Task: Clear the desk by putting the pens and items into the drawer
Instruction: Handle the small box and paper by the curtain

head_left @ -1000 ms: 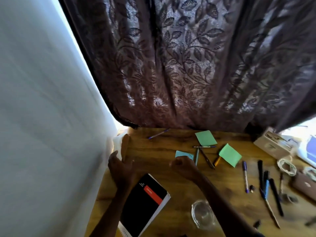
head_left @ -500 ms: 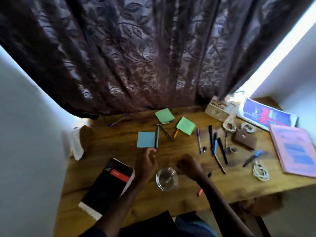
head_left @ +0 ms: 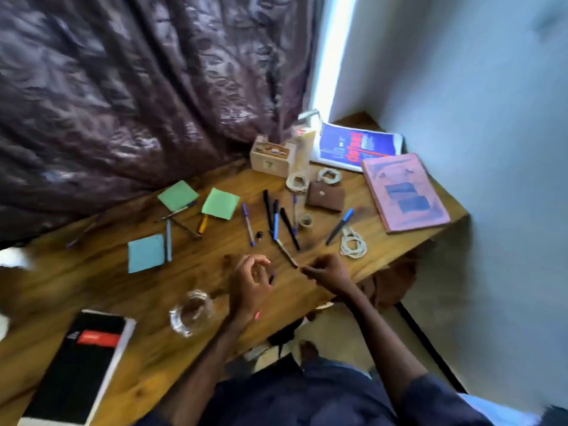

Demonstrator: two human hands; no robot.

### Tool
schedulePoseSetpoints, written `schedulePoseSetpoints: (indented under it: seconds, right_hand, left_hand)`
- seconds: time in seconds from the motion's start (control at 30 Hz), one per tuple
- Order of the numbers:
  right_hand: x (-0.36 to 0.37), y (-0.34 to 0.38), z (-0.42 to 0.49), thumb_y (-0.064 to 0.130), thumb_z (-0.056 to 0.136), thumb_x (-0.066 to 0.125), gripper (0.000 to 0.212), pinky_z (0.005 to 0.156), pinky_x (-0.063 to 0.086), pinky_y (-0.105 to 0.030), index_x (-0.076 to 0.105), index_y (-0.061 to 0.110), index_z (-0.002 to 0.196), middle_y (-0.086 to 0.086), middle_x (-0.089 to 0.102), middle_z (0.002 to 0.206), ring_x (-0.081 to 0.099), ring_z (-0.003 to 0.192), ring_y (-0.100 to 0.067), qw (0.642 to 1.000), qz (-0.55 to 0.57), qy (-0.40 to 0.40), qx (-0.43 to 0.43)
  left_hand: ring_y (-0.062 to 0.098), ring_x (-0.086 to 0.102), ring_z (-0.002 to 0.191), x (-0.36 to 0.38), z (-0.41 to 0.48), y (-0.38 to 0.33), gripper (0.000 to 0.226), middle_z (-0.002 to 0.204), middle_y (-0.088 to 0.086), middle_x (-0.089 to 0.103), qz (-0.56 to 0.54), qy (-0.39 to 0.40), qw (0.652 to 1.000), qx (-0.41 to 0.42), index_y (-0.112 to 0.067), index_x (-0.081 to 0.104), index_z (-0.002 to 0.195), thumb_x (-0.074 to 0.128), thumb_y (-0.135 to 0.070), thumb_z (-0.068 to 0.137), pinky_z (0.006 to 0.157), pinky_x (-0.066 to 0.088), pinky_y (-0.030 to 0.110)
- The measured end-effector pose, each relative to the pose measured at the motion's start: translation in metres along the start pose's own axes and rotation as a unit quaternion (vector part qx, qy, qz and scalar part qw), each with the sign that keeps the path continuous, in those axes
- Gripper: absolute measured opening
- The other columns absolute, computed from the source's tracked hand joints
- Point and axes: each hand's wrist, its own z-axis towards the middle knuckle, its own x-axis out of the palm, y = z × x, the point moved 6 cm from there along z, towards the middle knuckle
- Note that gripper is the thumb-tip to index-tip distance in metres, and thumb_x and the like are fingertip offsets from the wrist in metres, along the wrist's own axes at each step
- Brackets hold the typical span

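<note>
Left hand [head_left: 250, 281] over the bench [head_left: 92, 287] near the front edge. Fingers loosely curled, grip apart, nothing in it.

Right hand [head_left: 327, 270] just beside it, fingertips drawn together at the near end of a tan pen [head_left: 286, 253]. Blurred: cannot tell whether the grip has closed on the pen or only touches it. The rest of the pen lies flat on the wood.

Beyond it, black and blue pens [head_left: 275, 218] in a loose bunch, mid-bench. Purple pen [head_left: 247, 224] to their left. Blue-capped marker [head_left: 339, 226] to their right, near a coiled white cord [head_left: 353, 243].

Further left: green notes [head_left: 178, 195], a blue note [head_left: 146, 253], crossed pens [head_left: 178, 211] between them.

Glass jar [head_left: 192, 312] left of the left wrist. Black notebook [head_left: 83, 361] at the near-left corner. Brown pouch [head_left: 325, 196] and pink book [head_left: 405, 192] toward the right end.
</note>
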Motion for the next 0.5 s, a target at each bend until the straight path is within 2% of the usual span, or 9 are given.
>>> schedulePoseSetpoints:
  seconds: [0.13,0.2,0.27,0.3,0.37,0.4,0.5]
  right_hand:
    - [-0.056,-0.048,-0.011,0.040,0.091,0.071,0.040,0.053,0.052,-0.025,0.077,0.003,0.078,-0.008,0.075,0.071,0.067,0.057,-0.011,0.993,0.096,-0.020,0.063]
    - [-0.081,-0.073,-0.016,0.038,0.095,0.065,0.040,0.054,0.052,-0.022,0.077,0.003,0.082,-0.011,0.076,0.079,0.069,0.063,-0.014,0.985,0.142,-0.037,0.091]
    - [-0.099,-0.101,-0.015,0.034,0.098,0.061,0.036,0.059,0.055,-0.026,0.076,0.006,0.082,-0.015,0.077,0.086,0.074,0.071,-0.021,0.970,0.203,-0.058,0.119]
    - [-0.104,-0.115,-0.014,0.032,0.099,0.059,0.033,0.055,0.055,-0.027,0.074,0.006,0.082,-0.015,0.076,0.085,0.074,0.070,-0.022,0.957,0.243,-0.073,0.140]
    - [-0.111,-0.138,-0.017,0.028,0.100,0.057,0.028,0.043,0.049,-0.021,0.069,0.008,0.085,-0.010,0.075,0.079,0.070,0.057,-0.014,0.921,0.321,-0.103,0.194]
    - [-0.112,-0.147,-0.019,0.028,0.100,0.056,0.027,0.041,0.048,-0.019,0.068,0.008,0.088,-0.008,0.075,0.078,0.068,0.055,-0.012,0.902,0.357,-0.113,0.215]
    - [-0.112,-0.171,-0.021,0.032,0.100,0.054,0.027,0.054,0.053,-0.024,0.067,0.009,0.099,-0.006,0.077,0.079,0.071,0.068,-0.016,0.849,0.444,-0.110,0.262]
  left_hand:
    - [0.007,0.066,0.078,0.071,-0.015,-0.040,0.020,0.086,-0.010,0.071,-0.005,0.077,0.996,-0.051,-0.024,0.072,0.084,0.065,-0.004,0.082,0.072,0.054,0.026]
    - [0.006,0.066,0.074,0.102,-0.021,-0.051,0.016,0.084,-0.008,0.074,-0.020,0.107,0.988,-0.110,-0.021,0.074,0.084,0.067,-0.006,0.082,0.070,0.052,0.023]
    - [0.007,0.068,0.076,0.131,-0.028,-0.060,0.016,0.085,-0.007,0.075,-0.050,0.150,0.974,-0.165,-0.020,0.076,0.085,0.068,-0.006,0.082,0.072,0.053,0.022]
    - [0.008,0.070,0.077,0.142,-0.031,-0.063,0.016,0.085,-0.006,0.076,-0.070,0.173,0.964,-0.191,-0.020,0.076,0.085,0.068,-0.006,0.082,0.073,0.055,0.023]
    - [0.012,0.069,0.075,0.163,-0.041,-0.069,0.017,0.086,-0.002,0.076,-0.118,0.223,0.936,-0.246,-0.017,0.077,0.086,0.066,-0.004,0.083,0.070,0.056,0.025]
    - [0.013,0.068,0.073,0.173,-0.047,-0.072,0.017,0.086,0.002,0.076,-0.143,0.246,0.919,-0.274,-0.013,0.076,0.089,0.064,-0.002,0.086,0.068,0.055,0.026]
    - [0.015,0.065,0.069,0.199,-0.061,-0.075,0.014,0.090,0.010,0.074,-0.183,0.289,0.879,-0.333,-0.004,0.073,0.096,0.060,0.000,0.092,0.065,0.054,0.025]
